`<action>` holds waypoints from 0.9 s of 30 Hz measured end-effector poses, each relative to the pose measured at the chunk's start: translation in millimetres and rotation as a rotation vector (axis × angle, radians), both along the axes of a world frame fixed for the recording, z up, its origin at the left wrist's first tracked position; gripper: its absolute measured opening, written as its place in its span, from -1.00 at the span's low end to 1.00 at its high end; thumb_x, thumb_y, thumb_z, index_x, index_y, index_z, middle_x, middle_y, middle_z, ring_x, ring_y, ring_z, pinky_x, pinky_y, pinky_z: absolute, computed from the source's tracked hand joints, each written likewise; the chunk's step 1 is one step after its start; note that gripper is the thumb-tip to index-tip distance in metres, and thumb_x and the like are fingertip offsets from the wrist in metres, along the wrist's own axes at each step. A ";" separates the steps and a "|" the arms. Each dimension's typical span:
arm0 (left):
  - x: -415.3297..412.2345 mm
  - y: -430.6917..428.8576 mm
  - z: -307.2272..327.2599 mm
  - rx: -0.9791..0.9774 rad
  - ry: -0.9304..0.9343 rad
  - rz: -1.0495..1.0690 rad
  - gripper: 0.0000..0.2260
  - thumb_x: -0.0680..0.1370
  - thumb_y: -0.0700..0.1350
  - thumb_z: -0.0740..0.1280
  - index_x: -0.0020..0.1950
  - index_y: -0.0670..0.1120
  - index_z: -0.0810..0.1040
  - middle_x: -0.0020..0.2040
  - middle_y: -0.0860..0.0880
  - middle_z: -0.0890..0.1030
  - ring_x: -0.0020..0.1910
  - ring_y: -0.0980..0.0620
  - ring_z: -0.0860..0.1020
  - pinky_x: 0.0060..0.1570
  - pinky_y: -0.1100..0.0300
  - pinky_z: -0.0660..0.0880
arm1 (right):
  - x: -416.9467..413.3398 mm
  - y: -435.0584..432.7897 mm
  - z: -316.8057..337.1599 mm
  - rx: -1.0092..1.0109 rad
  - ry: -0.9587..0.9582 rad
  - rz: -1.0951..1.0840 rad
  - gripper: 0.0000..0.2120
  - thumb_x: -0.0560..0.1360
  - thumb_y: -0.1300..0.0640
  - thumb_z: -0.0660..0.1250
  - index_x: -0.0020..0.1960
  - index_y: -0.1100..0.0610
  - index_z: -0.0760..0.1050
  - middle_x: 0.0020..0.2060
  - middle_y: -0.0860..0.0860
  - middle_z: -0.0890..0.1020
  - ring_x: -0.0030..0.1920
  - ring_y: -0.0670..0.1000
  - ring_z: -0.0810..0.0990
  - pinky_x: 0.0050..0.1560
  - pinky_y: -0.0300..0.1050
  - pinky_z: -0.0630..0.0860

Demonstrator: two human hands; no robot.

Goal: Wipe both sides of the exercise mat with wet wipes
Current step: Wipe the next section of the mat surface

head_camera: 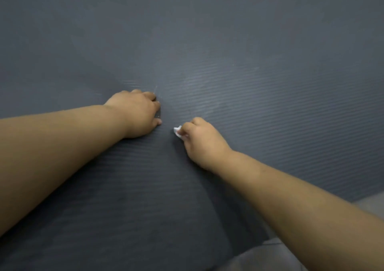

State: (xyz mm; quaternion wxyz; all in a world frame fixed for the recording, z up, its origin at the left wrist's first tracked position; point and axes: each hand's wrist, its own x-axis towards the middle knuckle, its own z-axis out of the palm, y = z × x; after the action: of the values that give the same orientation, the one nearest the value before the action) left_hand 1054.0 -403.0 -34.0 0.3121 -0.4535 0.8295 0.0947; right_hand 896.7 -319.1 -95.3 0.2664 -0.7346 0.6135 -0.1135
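- The mat (249, 42) is open, flat surface across the whole upper half of the frame and down the right side.
- The left forearm crosses from the left edge to mid-frame and blocks the lower left. The left hand (137, 112) at its end grips the mat with curled fingers.
- The right forearm slants up from the lower right corner. The right hand (201, 141) pinches a white wipe (177, 132) against the mat.
- Only a narrow gap of mat separates the hands, and the wipe juts into it without touching the left thumb.
- Between the forearms, a wedge of darker mat widens toward the bottom edge.
- A strip of grey floor (270, 258) shows at the lower right.
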 end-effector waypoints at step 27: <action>-8.6 91.5 -19.1 -0.061 -0.246 0.047 -0.39 0.62 0.18 -0.03 0.54 -0.12 -0.12 0.56 -0.09 -0.13 0.52 -0.19 -0.09 0.44 -0.16 -0.07 | 11.9 124.5 -6.0 -0.111 -0.060 0.060 -0.79 0.38 0.24 0.31 0.00 0.19 0.60 -0.23 0.18 0.56 -0.34 0.23 0.58 -0.39 -0.05 0.57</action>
State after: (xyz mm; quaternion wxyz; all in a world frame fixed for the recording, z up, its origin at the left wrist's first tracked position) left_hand 1045.4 -311.5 -53.1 0.3950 -0.4903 0.7766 0.0204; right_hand 908.6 -194.6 -101.3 0.2468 -0.7626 0.5758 -0.1611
